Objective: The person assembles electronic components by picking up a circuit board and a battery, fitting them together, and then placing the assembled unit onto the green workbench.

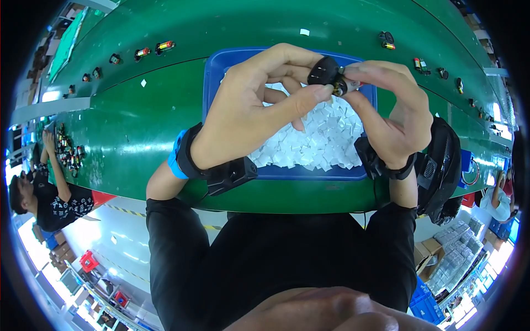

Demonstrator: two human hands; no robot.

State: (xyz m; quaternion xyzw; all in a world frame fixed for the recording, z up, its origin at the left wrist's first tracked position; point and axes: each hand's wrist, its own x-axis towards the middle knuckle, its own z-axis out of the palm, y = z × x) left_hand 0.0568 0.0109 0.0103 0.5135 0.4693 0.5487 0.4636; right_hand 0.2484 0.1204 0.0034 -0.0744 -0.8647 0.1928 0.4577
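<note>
Above blue bin (pixel 314 175) | black-and-metal part (pixel 324 70) between hands | left hand (pixel 251 105) pinching left side | right hand (pixel 402 107) pinching right

From my remote seat, I see light glaring off the glossy green counter (pixel 118 154). Past its near edge lies a pale, shiny floor (pixel 130 251) crossed by striped tape (pixel 126 210). Beyond that edge, toward the left, daylight-bright panes (pixel 28 231) wash out; toward the right, cardboard boxes (pixel 424 255) stand.
</note>
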